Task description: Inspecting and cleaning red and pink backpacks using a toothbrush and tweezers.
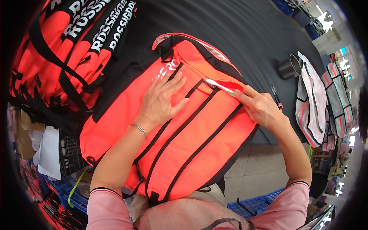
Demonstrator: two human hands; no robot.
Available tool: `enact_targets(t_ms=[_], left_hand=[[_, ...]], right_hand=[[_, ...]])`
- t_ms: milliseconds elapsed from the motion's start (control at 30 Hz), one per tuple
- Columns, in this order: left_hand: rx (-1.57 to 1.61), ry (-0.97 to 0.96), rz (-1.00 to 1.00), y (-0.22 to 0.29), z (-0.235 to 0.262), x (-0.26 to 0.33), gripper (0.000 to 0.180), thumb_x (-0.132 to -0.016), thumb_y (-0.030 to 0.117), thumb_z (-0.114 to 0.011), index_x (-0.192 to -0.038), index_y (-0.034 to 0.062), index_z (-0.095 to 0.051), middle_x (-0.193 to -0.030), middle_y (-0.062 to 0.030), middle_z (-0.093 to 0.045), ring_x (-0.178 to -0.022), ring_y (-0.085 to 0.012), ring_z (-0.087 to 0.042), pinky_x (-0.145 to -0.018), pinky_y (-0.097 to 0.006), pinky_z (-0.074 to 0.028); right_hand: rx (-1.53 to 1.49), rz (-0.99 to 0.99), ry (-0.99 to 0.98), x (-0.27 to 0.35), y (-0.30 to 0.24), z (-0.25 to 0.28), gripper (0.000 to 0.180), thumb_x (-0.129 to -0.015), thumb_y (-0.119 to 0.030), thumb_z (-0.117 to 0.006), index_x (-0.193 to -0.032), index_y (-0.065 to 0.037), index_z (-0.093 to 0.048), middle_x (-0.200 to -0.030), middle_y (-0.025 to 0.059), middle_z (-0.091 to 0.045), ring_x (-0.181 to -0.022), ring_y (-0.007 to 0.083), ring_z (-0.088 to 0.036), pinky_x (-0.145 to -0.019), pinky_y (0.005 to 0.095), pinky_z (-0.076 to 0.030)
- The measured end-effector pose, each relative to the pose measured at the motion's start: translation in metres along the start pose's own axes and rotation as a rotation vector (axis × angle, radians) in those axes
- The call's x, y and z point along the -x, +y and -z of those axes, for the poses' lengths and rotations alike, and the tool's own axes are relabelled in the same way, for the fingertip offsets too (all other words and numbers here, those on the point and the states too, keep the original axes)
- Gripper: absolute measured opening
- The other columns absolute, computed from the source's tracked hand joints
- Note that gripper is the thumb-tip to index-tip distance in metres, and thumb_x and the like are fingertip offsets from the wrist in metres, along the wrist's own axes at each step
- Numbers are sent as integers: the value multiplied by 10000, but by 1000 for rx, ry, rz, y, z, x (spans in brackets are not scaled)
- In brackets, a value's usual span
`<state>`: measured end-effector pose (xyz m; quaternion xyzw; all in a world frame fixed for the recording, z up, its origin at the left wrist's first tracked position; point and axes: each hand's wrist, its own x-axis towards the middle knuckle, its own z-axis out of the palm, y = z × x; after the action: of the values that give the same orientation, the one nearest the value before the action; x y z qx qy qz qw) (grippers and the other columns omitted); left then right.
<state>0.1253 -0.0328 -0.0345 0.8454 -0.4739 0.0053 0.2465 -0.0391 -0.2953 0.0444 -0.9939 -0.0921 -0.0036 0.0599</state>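
A bright orange-red backpack (199,134) with black trim lines lies across the table edge and my lap, its top flap folded back at the far end. My left hand (161,97) rests flat on the front panel beside the white lettering, fingers spread and holding nothing. In my right hand (258,105), thumb and fingers pinch the green end of a slim white-and-green toothbrush (220,86). Its white head points left and touches the panel near the upper end of a black trim line, by the orange pocket edge.
At the far left, several red-and-black bags (76,50) are piled up. A dark metal cup (289,68) lies on the black-covered table (245,34), with small scissors (276,96) nearer. Grey padded pieces (312,103) hang at the right edge. Blue crates (253,203) stand below.
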Motion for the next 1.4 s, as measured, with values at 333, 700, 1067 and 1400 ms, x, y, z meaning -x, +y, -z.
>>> enact_targets(t_ms=[333,700,1067,1400], left_hand=[[-17,30,-36,3,-4,-3,569,-892,410,-643,-1359,96,-556,-1457,-94,-495,-1363,-327,-427,-1103,-551,-354],[-9,30,-35,2,-2,-3,563,-887,393,-651,-1350,85,-564,-1446,-103,-507,-1354,-332,-438,-1114,-529,-344],[37,7,18,1,2,0,568,-879,405,-663,-1359,118,-564,-1475,-67,-481,-1369,-317,-426,-1142,-528,-308],[30,-17,38,1,2,-1,578,-880,383,-668,-1384,130,-543,-1493,-69,-457,-1393,-298,-396,-1154,-515,-297]], right_hand=[[77,90,150,-84,2,-37,176,-853,-27,-577,-1027,-7,-567,-907,104,-512,-646,297,-615,-549,402,-509],[103,94,148,-85,-5,-29,109,-850,-18,-561,-957,-2,-572,-912,107,-529,-643,286,-619,-535,389,-509],[80,34,-112,-14,-6,24,163,-835,-28,-576,-987,30,-572,-913,125,-532,-655,317,-608,-542,403,-499],[14,45,-60,-6,0,21,227,-817,-22,-614,-1042,-2,-592,-900,114,-542,-635,324,-604,-537,410,-490]])
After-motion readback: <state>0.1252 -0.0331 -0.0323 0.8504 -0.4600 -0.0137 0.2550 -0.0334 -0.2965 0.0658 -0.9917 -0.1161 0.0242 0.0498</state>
